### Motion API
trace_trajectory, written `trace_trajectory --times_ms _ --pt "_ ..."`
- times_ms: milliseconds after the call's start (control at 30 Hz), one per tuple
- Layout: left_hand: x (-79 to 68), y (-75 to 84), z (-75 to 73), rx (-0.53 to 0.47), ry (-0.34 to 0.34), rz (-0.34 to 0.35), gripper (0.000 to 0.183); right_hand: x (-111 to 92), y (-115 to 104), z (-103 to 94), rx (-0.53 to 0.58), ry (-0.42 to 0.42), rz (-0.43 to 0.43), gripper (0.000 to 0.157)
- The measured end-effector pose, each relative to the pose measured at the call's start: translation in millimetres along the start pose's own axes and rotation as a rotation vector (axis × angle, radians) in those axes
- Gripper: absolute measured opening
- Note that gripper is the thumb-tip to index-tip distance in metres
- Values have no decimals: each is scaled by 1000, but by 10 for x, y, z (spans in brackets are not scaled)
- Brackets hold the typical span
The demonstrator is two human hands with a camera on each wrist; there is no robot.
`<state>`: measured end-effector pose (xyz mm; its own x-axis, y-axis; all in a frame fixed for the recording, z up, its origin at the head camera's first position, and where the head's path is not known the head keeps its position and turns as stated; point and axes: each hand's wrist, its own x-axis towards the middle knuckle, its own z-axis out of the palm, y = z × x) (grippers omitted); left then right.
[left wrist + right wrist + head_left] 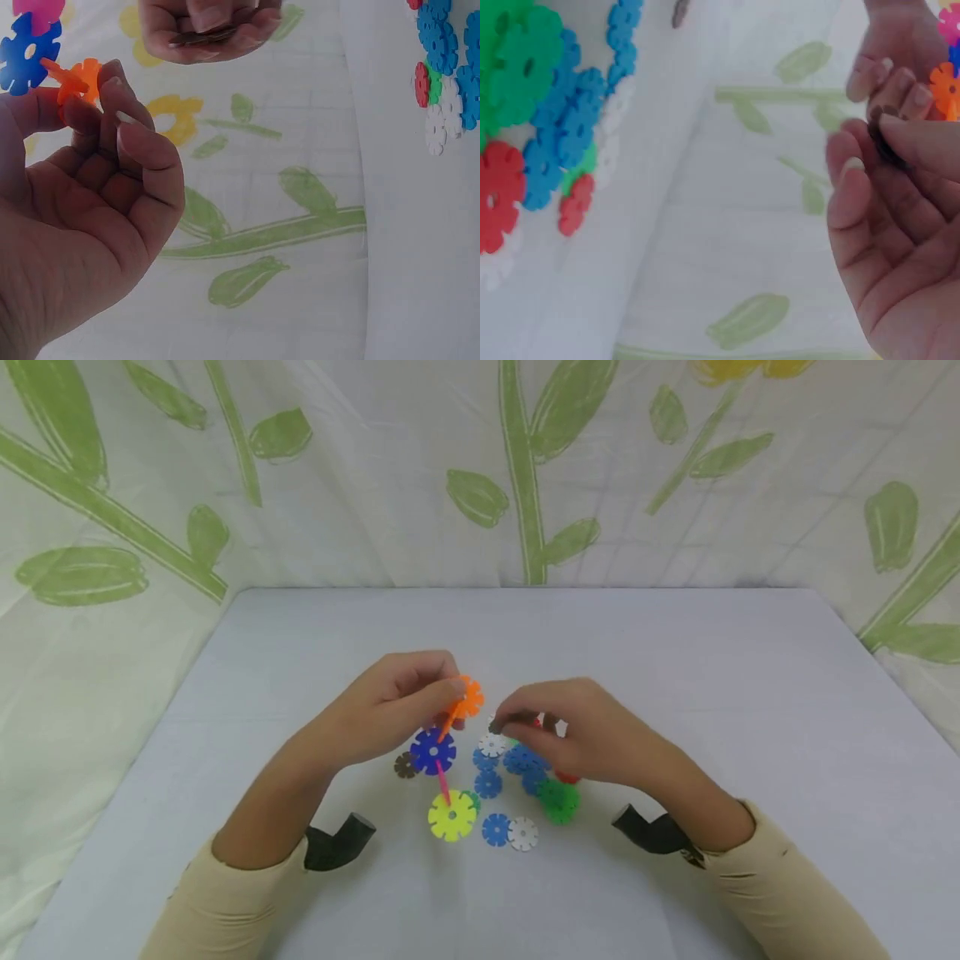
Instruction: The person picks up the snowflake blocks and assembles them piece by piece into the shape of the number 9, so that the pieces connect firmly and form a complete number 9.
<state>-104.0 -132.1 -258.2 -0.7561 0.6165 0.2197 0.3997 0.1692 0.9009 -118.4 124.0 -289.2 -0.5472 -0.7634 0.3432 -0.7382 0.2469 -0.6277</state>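
Observation:
My left hand (390, 710) pinches an orange notched plastic disc (471, 697) at the top of a linked chain. Below it in the chain come another orange disc seen edge-on, a dark blue disc (433, 752), a pink disc (443, 783) seen nearly edge-on, and a yellow disc (452, 816) at the bottom. Just to the right, my right hand (581, 727) holds dark brown discs (886, 142) between thumb and fingers, stacked flat together in the left wrist view. The two hands face each other above the table, with a gap between them.
Loose discs lie on the table (675, 652) beneath the hands: several blue (488, 784), green (558, 802), white (522, 834) and red ones. One brown disc (406, 766) lies left of the chain. A cloth with painted leaves (480, 497) hangs behind the table.

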Motion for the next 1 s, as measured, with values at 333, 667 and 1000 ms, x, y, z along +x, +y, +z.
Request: trace_trajectory --times_ms 333,667,1000 --pt "-12 26 26 -93 -99 -28 18 -42 -177 -100 -8 140 -41 20" --pt "2 -8 67 -112 -143 10 19 -34 -223 -68 -55 255 -209 25" --pt "2 -16 86 -93 -157 72 19 -38 -255 -60 -133 278 -261 25"
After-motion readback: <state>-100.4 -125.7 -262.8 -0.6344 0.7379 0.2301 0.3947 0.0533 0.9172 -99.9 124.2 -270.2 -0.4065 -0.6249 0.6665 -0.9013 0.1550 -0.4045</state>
